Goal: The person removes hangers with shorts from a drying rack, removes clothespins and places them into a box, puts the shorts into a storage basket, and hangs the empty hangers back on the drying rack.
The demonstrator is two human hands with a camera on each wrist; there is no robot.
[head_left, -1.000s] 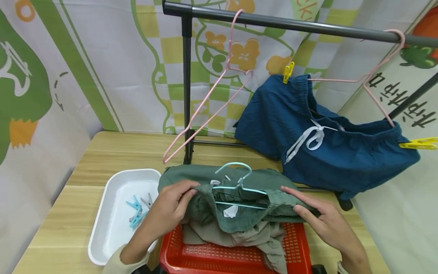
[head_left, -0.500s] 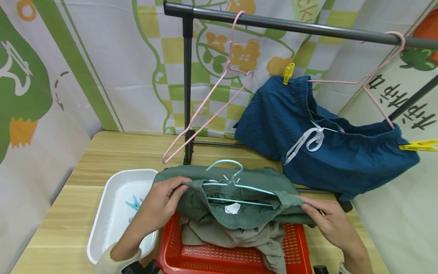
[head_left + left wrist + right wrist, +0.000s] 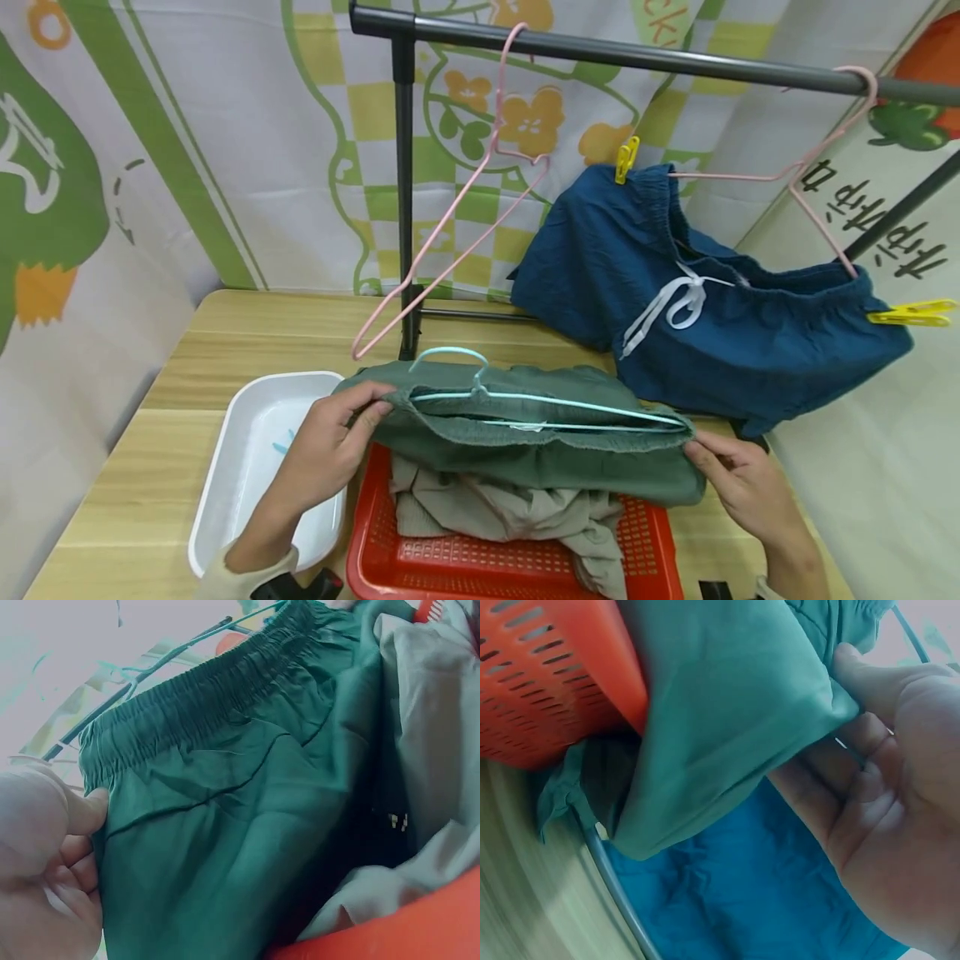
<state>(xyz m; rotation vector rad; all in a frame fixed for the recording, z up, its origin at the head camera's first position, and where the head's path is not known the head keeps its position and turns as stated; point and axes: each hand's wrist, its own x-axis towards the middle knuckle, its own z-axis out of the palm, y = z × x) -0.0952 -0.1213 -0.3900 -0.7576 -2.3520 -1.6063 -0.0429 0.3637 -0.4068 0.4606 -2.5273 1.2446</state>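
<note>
Green elastic-waist shorts (image 3: 540, 467) lie across the red basket, their waistband stretched sideways between both hands. A light-blue hanger (image 3: 555, 402) sits inside the waistband with its hook standing up toward the left. My left hand (image 3: 330, 442) pinches the waistband's left end between thumb and fingers; the left wrist view shows the thumb on the gathered green cloth (image 3: 217, 787). At the opposite end my right hand (image 3: 738, 479) pinches the waistband by the hanger's right tip. In the right wrist view, the right-hand fingers (image 3: 855, 761) go behind the green fabric (image 3: 727, 697).
Beneath the shorts, the red basket (image 3: 360, 533) holds a beige garment (image 3: 510, 508). A white tray (image 3: 217, 492) with blue clips stands left. Behind is a black rack (image 3: 600, 60) with a bare pink hanger (image 3: 450, 217) and blue shorts (image 3: 720, 308) held by yellow clips (image 3: 627, 160).
Both hands have moved apart, pulling the waistband wider and flatter. The hanger has shifted, its hook moving left and its right arm now reaching the waistband's right end.
</note>
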